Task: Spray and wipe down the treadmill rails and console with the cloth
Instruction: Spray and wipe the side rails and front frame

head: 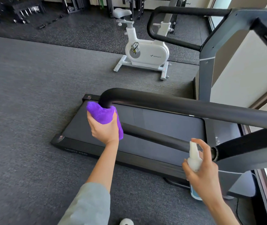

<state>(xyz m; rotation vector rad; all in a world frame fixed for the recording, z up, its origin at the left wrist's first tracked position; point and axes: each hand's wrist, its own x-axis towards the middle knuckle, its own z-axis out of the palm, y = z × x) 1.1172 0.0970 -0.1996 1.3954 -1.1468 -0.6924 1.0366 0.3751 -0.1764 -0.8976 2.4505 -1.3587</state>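
While the left hand (104, 127) curls its fingers (115, 116) and thumb around a bunched purple cloth (102, 113), the cloth is wrapped onto the bend of the near treadmill rail (170, 103), so the rail's curved end sits just beyond the fingertips, touching the fabric. To do this stroke well, the person would likely keep the cloth cupped around the tube and draw it along the whole bend, turning the wrist so the underside gets wiped too. The right hand (202, 172) grips a white spray bottle (194, 158), index finger raised over the nozzle top, other fingers closed round the body. The lower section of the same rail passes just beyond that nozzle. Further out, the far rail (170, 11) and the console (259, 18) lie well apart from both hands, apparently yet to be cleaned. A white exercise bike (145, 51) stands behind.
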